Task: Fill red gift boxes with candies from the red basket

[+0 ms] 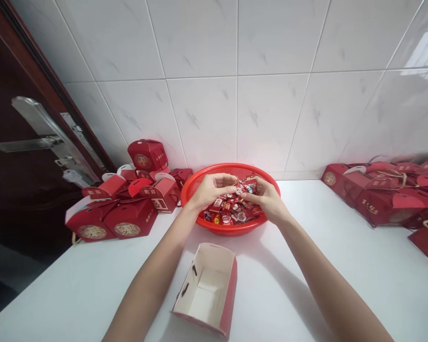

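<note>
A red plastic basket (231, 229) filled with wrapped candies (235, 211) stands against the tiled wall. Over its left part, my left hand (214, 189) is closed, thumb and fingers pinching a red candy wrapper (240, 188). My right hand (266, 197) comes in from the other side and pinches red wrapped candy too, close to my left fingertips. Whether both hands hold one piece or several is hard to tell. Nearer to me, between my forearms, an open red box (231, 294) shows its bare white inside.
Several red boxes (131, 223) are grouped at the left, one stacked on top (148, 154). More red boxes (388, 204) lie at the right of the white table (299, 266). A dark door with a metal handle (28, 144) is at far left.
</note>
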Available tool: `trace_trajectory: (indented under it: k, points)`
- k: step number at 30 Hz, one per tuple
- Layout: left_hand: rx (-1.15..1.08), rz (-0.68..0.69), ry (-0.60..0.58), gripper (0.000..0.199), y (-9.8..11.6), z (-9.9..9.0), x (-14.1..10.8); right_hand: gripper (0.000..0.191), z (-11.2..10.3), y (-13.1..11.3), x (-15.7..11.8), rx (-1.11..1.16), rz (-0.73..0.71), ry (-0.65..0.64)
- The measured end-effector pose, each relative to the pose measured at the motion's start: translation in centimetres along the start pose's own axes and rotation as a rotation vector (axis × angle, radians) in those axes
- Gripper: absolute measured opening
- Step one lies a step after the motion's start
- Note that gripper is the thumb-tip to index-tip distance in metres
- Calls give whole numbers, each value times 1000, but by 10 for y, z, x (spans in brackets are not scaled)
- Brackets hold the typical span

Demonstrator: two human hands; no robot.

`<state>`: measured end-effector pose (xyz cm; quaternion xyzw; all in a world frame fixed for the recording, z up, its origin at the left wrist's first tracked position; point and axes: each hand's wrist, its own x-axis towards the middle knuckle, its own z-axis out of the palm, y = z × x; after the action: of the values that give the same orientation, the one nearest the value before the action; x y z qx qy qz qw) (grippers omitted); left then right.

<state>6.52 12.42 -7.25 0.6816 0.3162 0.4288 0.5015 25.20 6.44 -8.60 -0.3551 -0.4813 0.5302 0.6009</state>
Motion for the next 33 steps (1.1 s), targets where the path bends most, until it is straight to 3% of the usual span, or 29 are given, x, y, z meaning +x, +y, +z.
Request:
trace_trajectory:
  k: [6, 12, 20, 28, 33]
  points:
    - [-131, -51, -22, 45, 0, -2, 1, 36, 1, -1, -1, 12, -43, 23]
    - [-31, -51, -81, 48, 5, 2, -3, 38, 1, -2, -2, 11, -47, 24]
    - [68, 23, -16, 45, 5, 3, -3, 38, -4, 2, 4, 27, -9, -42]
    - [64, 58, 151, 41, 7, -9, 1, 36, -12, 6, 7, 43, 32, -120]
    - [73, 37, 90, 42, 7, -14, 1, 35, -9, 5, 7, 31, 53, -96]
